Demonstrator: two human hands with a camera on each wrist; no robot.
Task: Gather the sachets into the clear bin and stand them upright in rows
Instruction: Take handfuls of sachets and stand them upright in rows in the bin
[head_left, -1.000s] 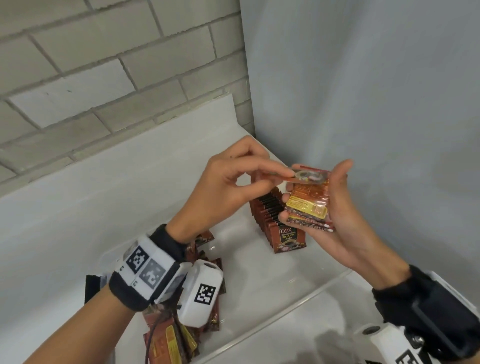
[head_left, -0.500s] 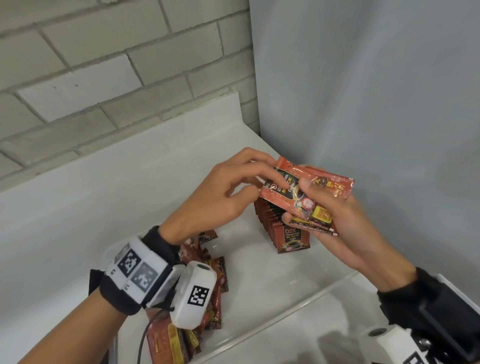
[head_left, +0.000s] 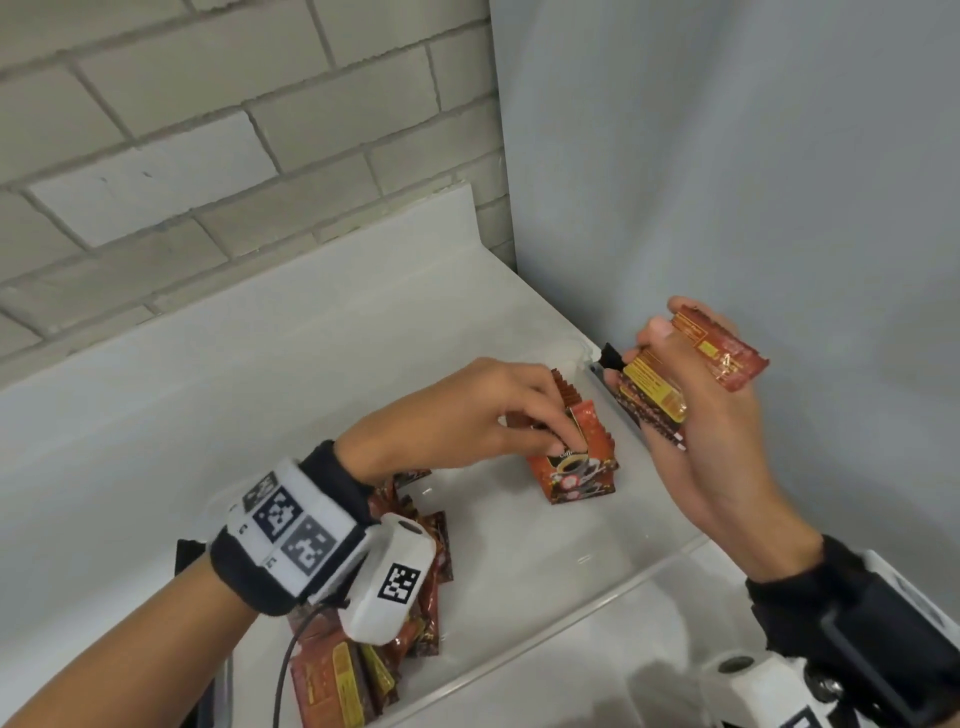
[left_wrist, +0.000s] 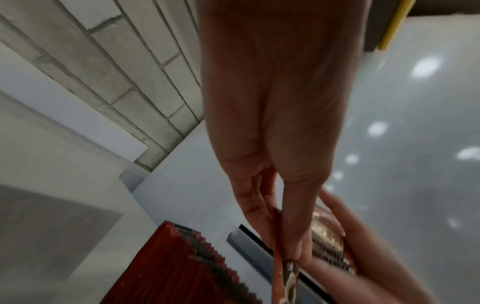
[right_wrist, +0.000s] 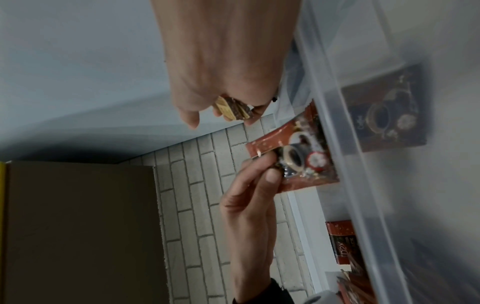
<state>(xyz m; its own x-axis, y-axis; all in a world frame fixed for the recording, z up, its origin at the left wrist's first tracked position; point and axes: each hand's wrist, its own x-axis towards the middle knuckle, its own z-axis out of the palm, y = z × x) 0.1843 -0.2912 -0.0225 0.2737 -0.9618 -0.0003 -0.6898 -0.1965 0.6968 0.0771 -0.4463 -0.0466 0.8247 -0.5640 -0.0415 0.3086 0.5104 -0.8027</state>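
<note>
The left hand (head_left: 467, 410) reaches forward and down into the clear bin (head_left: 545, 623), wrist low and knuckles up, its thumb and fingertips pinching the top edge of one sachet (head_left: 589, 441) that stands at the near end of the upright row (head_left: 563, 387) against the bin's far wall. The right hand (head_left: 717, 441) is raised to the right of the bin, palm turned toward the left, its fingers and thumb curled round a small stack of sachets (head_left: 654, 395); the right wrist view shows the stack's edges squeezed between thumb and fingers, and there appear to be three or four, though the exact number cannot be told. Half a second ago both hands met above the row, the left fingers drawing a single sachet off the stack in the right hand; since then the left hand has dropped to the row with that sachet while the right has drawn away to the right and lifted slightly. The row holds roughly ten sachets, its serrated tops too tightly packed to count surely. A loose heap of sachets (head_left: 363, 665) lies flat in the near left part of the bin, partly hidden under the left wrist, about six or more visible. The bin sits on a white shelf (head_left: 208, 364) in a corner, with a brick wall (head_left: 208, 130) at the far side.
</note>
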